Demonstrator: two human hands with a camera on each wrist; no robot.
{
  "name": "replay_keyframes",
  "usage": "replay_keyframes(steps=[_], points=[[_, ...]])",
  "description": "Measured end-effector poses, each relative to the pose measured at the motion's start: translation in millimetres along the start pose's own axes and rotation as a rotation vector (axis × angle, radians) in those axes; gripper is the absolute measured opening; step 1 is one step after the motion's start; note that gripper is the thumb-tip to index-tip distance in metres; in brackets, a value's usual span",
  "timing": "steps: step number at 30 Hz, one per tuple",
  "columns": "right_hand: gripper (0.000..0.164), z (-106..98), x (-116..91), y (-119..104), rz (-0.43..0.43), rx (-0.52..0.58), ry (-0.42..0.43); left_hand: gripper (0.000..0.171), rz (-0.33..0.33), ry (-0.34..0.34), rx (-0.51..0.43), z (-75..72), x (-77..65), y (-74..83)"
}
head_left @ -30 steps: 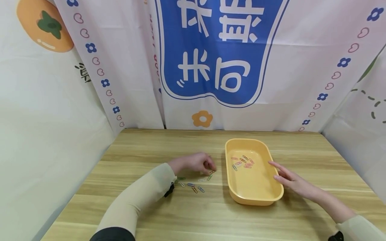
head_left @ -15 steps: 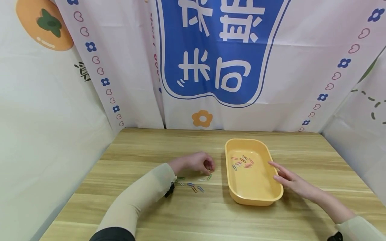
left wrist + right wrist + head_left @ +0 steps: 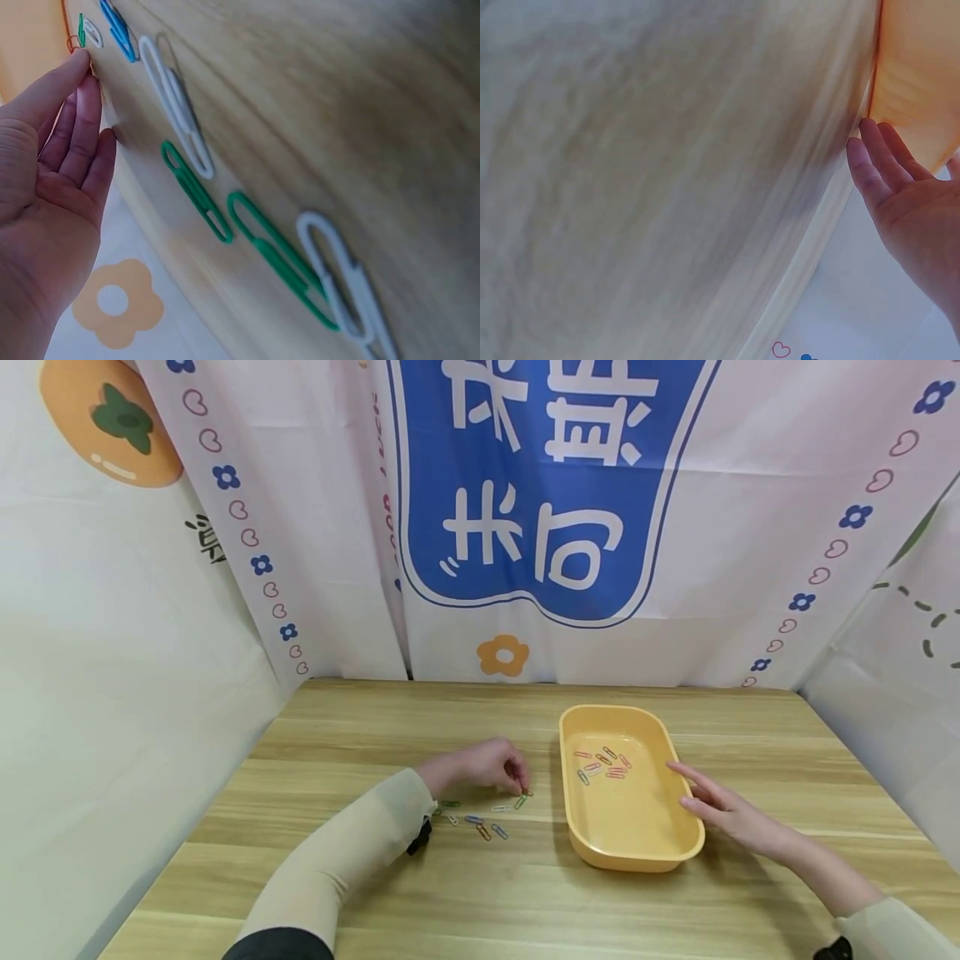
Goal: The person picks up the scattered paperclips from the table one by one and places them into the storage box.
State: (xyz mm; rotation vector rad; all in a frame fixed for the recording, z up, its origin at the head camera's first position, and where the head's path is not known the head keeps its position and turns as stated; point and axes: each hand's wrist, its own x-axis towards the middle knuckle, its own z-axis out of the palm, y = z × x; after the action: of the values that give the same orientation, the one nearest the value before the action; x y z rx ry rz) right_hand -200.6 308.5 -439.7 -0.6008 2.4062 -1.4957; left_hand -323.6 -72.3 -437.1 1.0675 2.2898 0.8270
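Observation:
My left hand [image 3: 497, 767] is low over the table, left of the yellow tray. Its thumb and fingertips pinch an orange paper clip [image 3: 73, 43], mostly hidden by the fingers. Right by these fingertips lies a green paper clip [image 3: 521, 802]. Several other clips are spread under and in front of the hand, among them a white paper clip [image 3: 500, 809], a blue paper clip [image 3: 500, 832] and a brown paper clip [image 3: 483, 832]. On the right, my right hand [image 3: 723, 806] rests its fairly straight fingers against the rim and outer side of the yellow tray [image 3: 633, 827].
Several paper clips, mostly pink [image 3: 615, 772], lie toward the far left part of the tray floor. The wooden table [image 3: 420, 893] ends at a printed cloth [image 3: 337, 635] behind, and white cloth hangs on both sides.
My left hand has shifted slightly left and toward me, with its fingertips now closer to the green clip. The right hand and the tray stay where they were.

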Motion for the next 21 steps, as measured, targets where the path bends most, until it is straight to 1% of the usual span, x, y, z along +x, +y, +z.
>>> replay_keyframes(steps=[5, 8, 12, 14, 18, 21], points=[[0.057, -0.8, -0.9, -1.4, -0.018, 0.014, -0.009, 0.006, 0.013, -0.001, 0.002, -2.0, -2.3, 1.4], [0.056, -0.5, -0.9, -0.8, -0.017, 0.019, -0.008, 0.006, 0.014, 0.010, -0.035, -3.4, -5.3, 1.2], [0.056, -0.4, -0.8, -0.3, -0.022, 0.024, -0.013, 0.007, 0.007, 0.055, -0.084, -7.5, -11.2, 2.1], [0.057, -0.8, -0.8, -0.2, -0.026, 0.025, -0.019, 0.007, 0.023, 0.084, -0.075, -10.7, -13.7, 3.0], [0.057, -1.1, -0.4, 0.6, -0.010, 0.020, -0.021, 0.002, 0.059, 0.135, -0.030, -18.6, -16.7, 6.7], [0.058, -0.6, -0.1, 1.8, 0.000, 0.011, -0.018, 0.004, 0.066, 0.160, -0.014, -24.8, -17.8, 11.7]])
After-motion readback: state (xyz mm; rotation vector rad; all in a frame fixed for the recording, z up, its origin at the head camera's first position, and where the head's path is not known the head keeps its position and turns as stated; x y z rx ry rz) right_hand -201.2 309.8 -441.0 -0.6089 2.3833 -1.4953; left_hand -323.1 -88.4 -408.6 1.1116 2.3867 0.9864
